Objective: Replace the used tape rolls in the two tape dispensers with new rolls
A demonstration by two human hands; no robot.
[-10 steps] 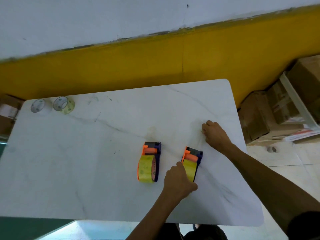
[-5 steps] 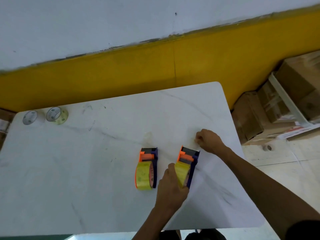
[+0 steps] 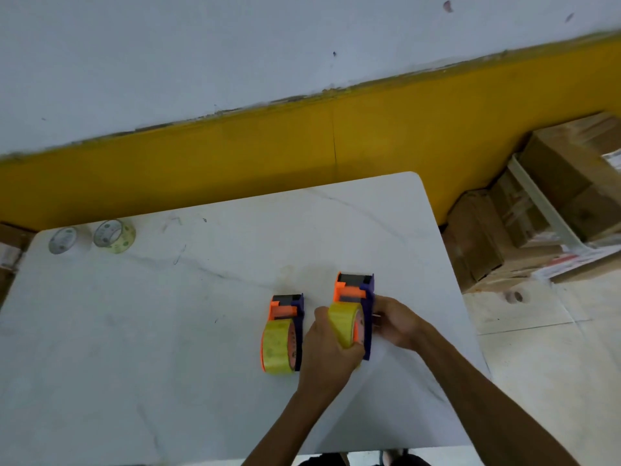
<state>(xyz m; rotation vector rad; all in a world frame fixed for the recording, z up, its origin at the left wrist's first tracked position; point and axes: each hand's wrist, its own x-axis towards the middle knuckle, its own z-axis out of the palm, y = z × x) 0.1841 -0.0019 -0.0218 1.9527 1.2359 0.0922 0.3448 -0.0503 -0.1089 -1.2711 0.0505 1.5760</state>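
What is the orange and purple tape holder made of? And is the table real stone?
The tape dispenser in the hands looks like hard moulded plastic: flat bright orange and purple, dull sheen. The table looks like white marble with thin grey veins, but its thin edge and rounded corner could mean a printed top; I cannot tell.

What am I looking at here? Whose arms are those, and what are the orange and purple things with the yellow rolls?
This picture comes from a camera worn on a person's head, looking down, so the two arms are that person's own. They stand at a white table. The orange and purple things are tape dispensers, tools that hold a roll of sticky tape. One dispenser rests on the table by itself. The other dispenser is held in both hands: the left hand grips its yellow tape roll, and the right hand holds its purple side. Far away in the table's corner sit two more rolls, a whitish roll and a pale yellow roll. Cardboard boxes sit on the floor.
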